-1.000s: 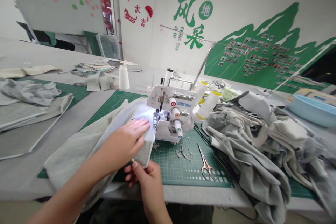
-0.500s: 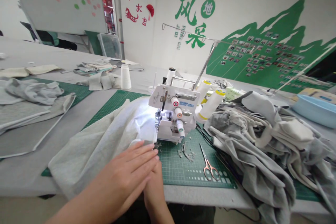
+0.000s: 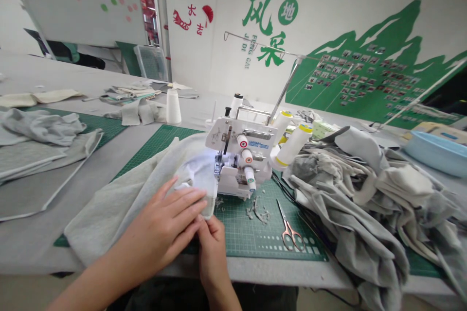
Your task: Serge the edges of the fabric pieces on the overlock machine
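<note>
A light grey piece of fabric (image 3: pixel 146 204) lies under the lit needle area of a white overlock sewing machine (image 3: pixel 241 155). My left hand (image 3: pixel 168 218) rests on the fabric in front of the machine, fingers stretched out and fairly flat, its thumb side close to my other hand. At the fabric's near right corner, my right hand (image 3: pixel 212 245) pinches the edge between thumb and fingers. The machine's foot partly hides the seam where the cloth runs beneath it.
Scissors (image 3: pixel 290 228) and thread scraps (image 3: pixel 259 211) lie on the green cutting mat (image 3: pixel 241 238). A heap of grey garments (image 3: pixel 357 204) is at right, beside a blue basin (image 3: pixel 438 150). Thread cones (image 3: pixel 294 146) stand behind the machine; more cut fabric (image 3: pixel 40 150) lies left.
My left hand has slid left off my right hand, its fingers spreading slightly on the cloth. The right hand now shows more clearly, pinching the fabric's corner.
</note>
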Available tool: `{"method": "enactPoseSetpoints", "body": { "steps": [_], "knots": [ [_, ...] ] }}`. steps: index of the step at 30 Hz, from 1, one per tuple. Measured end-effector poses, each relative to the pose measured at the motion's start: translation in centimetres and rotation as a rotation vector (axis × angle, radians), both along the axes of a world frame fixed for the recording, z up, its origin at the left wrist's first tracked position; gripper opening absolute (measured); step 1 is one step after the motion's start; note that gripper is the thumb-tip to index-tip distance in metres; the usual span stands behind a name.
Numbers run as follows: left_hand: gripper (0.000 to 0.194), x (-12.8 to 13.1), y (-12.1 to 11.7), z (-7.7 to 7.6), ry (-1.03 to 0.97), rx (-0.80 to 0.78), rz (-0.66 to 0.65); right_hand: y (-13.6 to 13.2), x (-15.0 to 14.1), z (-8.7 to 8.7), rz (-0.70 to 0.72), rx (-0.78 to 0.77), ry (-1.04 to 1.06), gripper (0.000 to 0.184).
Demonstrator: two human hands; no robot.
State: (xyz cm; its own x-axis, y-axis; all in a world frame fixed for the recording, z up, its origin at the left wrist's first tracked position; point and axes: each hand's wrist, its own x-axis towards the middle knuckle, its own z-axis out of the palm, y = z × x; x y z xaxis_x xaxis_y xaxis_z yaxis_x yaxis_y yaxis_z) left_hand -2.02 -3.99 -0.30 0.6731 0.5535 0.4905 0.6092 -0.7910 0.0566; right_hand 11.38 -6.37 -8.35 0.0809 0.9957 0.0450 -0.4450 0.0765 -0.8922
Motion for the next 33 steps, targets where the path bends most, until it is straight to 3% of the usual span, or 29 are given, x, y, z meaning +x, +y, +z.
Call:
{"method": "enactPoseSetpoints", "body": {
  "steps": [17,33],
  "knots": [
    [0.043,-0.3,2.0,-0.2,0.022,-0.052,-0.018,-1.1,-0.1,1.0,0.115,0.08,-0.312,0.042],
    [0.045,-0.7,3.3,-0.3,0.018,0.02,-0.075,-1.2,-0.1,0.4,0.082,0.156,-0.48,0.035]
  ]
}}
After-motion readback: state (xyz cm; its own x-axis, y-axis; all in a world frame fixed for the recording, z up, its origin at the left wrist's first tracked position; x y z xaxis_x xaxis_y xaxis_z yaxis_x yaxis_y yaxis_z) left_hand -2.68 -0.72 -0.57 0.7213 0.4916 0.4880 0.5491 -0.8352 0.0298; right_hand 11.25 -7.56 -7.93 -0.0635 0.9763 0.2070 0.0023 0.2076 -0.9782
